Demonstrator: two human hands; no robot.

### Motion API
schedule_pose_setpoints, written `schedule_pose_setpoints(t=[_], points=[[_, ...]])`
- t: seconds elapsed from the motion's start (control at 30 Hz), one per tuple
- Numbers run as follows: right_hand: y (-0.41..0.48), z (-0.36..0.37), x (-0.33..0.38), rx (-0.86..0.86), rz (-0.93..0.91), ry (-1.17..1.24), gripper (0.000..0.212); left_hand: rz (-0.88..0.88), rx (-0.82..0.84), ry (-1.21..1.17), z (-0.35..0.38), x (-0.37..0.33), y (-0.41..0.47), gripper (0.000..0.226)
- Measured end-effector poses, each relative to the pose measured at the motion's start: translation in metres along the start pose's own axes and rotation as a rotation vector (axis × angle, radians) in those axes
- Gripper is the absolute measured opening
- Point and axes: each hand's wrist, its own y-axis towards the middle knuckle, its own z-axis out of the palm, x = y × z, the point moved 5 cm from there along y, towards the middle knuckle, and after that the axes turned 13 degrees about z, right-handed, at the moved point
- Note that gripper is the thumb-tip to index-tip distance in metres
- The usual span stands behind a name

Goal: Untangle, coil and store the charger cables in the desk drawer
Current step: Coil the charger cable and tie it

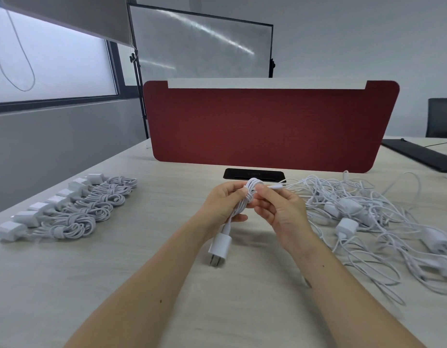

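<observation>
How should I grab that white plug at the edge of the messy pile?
Probably pinch the white plug by its flat sides, reaching from above on its left: its blocky body lies at the left edge of the tangled pile, which crowds its right.

Red desk divider, black cable hatch just before it, whiteboard behind, perhaps a keyboard at right.

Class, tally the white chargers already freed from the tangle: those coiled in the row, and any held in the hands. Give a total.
coiled chargers in the row: 7
held charger, gripped by left hand and right hand: 1
Total: 8
The tangled heap is too knotted to count.
</observation>
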Motion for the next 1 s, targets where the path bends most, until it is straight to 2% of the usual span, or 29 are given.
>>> schedule_pose_setpoints(t=[0.17, 0.3, 0.57, 0.7, 1.0], points=[[0.0, 0.005, 0.001, 0.045, -0.078, -0.161, 0.018, 0.011, -0.03, 0.043, -0.006, 0.001, 0.001, 0.02], [0.001, 0.007, 0.001, 0.076, -0.102, -0.188, 0.026, -0.027, -0.063, -0.019, -0.007, 0.004, 0.001, 0.018], [0.004, -0.003, 0.002, 0.003, -0.112, -0.243, 0.015, 0.048, -0.032, 0.054, -0.002, 0.002, 0.001, 0.019], [0.006, -0.003, -0.001, 0.011, -0.111, -0.245, 0.017, 0.096, -0.059, 0.127, -0.006, 0.001, 0.002, 0.019], [0.009, 0.003, -0.002, 0.083, -0.126, -0.243, 0.019, -0.025, -0.025, 0.022, -0.008, 0.004, 0.003, 0.012]])
